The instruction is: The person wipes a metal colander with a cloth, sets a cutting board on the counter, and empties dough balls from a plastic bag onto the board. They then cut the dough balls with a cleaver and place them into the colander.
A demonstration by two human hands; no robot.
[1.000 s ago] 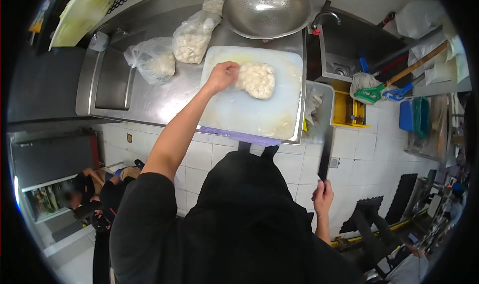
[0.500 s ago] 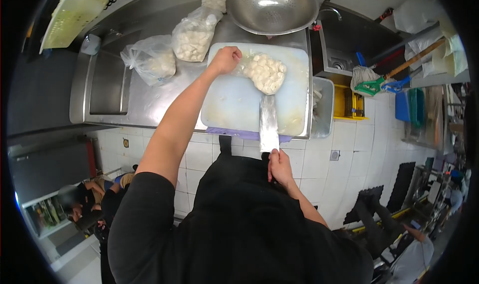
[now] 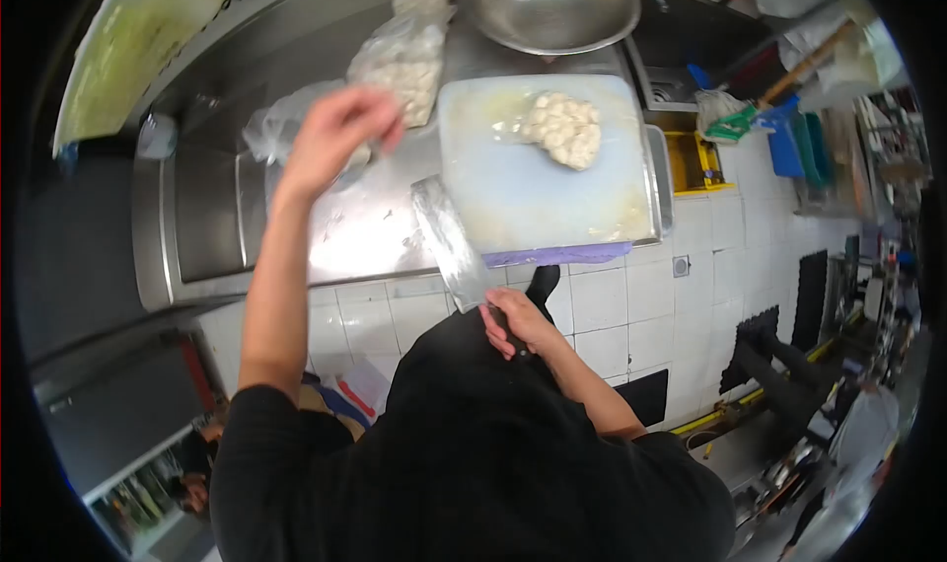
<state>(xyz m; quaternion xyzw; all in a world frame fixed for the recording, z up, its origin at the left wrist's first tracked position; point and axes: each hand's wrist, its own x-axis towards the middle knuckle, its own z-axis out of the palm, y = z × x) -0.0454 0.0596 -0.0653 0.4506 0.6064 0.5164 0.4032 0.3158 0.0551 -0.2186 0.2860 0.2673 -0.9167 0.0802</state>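
Observation:
My right hand (image 3: 515,323) grips the dark handle of a cleaver (image 3: 449,246), its broad blade pointing up and left past the cutting board's near left corner. In the air over the left part of the counter is my left hand (image 3: 345,136), blurred, with loosely bent fingers and nothing visible in them. It partly covers a clear plastic bag (image 3: 281,123). A heap of whitish rounded pieces (image 3: 564,130), apparently in clear plastic, lies on the white cutting board (image 3: 543,207). Just beyond my left hand, another bag of whitish pieces (image 3: 419,59) rests on the counter.
A large steel colander (image 3: 552,9) stands behind the board. At left is a sink basin (image 3: 207,207); a purple cloth (image 3: 562,256) shows under the board's near edge. A yellow crate (image 3: 695,162) and a mop (image 3: 725,113) are to the right. Other people are partly visible at lower left and right.
My left hand has left the bag on the board and moved left over the counter. The cleaver has swung left off the board with my right hand. The view has shifted.

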